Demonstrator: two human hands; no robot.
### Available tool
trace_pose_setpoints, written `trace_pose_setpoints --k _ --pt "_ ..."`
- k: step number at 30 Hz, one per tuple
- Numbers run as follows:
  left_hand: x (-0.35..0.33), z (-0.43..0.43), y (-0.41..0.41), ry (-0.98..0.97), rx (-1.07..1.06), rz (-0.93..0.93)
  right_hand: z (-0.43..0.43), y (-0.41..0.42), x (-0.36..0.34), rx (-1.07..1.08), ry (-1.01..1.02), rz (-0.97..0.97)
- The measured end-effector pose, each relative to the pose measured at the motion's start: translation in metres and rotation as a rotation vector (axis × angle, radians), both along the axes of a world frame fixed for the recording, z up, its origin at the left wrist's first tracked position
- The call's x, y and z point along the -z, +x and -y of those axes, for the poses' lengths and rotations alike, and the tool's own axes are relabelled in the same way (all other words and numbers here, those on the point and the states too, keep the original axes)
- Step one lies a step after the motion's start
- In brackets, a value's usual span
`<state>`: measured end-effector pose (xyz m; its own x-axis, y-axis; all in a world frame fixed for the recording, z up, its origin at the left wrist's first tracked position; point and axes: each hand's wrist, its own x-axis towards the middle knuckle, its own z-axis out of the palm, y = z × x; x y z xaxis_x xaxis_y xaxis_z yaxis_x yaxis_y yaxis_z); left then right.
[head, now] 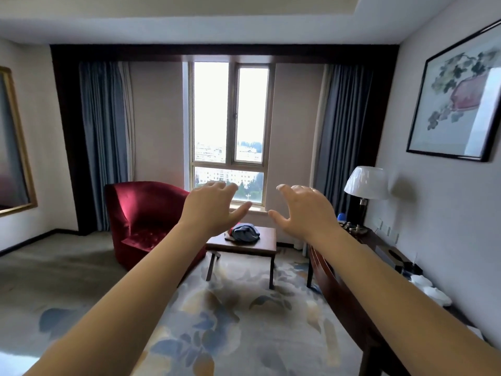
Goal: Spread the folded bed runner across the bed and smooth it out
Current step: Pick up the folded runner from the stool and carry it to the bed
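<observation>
open carpet [244, 321] ahead, low table [244, 246] beyond, red armchair [146, 221] left, desk [379, 248] right

- red armchair [143, 221] below and left of the window [230, 126]
- small wooden table [267, 241] just beside it, on patterned carpet [244, 321]
- white-shaded lamp [366, 183] at right
- framed painting [458, 104] on right wall

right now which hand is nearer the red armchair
Left. The left hand is raised in the air just right of the red armchair in this view, closer to the camera than it. The right hand is raised farther right, well apart from the chair.
</observation>
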<state>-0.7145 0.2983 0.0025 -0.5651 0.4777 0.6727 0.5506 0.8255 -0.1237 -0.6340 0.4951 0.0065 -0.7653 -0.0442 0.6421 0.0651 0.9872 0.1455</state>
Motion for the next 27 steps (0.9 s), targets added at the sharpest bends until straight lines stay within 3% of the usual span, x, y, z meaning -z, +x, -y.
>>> trace_pose_setpoints --k 27 --pt "0.007 -0.112 -0.422 -0.026 -0.019 0.069 -0.107 -0.427 0.006 0.037 -0.072 0.041"
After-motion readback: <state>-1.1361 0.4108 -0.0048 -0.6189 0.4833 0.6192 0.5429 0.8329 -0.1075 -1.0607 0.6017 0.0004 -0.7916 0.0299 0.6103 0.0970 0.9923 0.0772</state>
